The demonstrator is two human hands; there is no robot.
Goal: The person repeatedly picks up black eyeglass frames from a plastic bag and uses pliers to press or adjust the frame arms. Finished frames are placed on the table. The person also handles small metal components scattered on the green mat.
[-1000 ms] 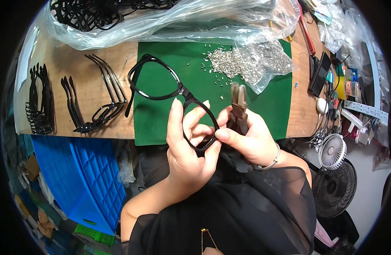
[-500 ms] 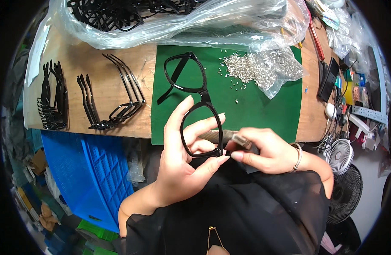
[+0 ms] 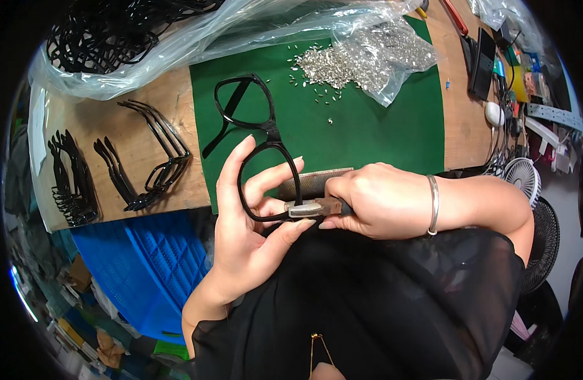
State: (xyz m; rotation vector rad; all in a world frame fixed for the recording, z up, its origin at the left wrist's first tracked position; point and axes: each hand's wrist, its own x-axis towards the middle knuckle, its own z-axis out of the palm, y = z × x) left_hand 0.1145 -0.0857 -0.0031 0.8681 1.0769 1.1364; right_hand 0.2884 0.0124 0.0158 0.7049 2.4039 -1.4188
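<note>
Near the mat, left fingers splayed around glasses frame, right fingers tight round pliers

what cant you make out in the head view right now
All in the head view:
- Pliers: handles mostly hidden inside the right hand
- Glasses: lower corner covered by the pliers' tips
- Large plastic bag: cut off by the upper edge
- Metal bits: too small for exact shapes

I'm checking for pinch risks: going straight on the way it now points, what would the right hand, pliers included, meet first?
The black eyeglass frame first: the pliers in the right hand overlap its near corner in the picture. Beyond it lies the left hand. One view leaves exact contact unclear.
</note>
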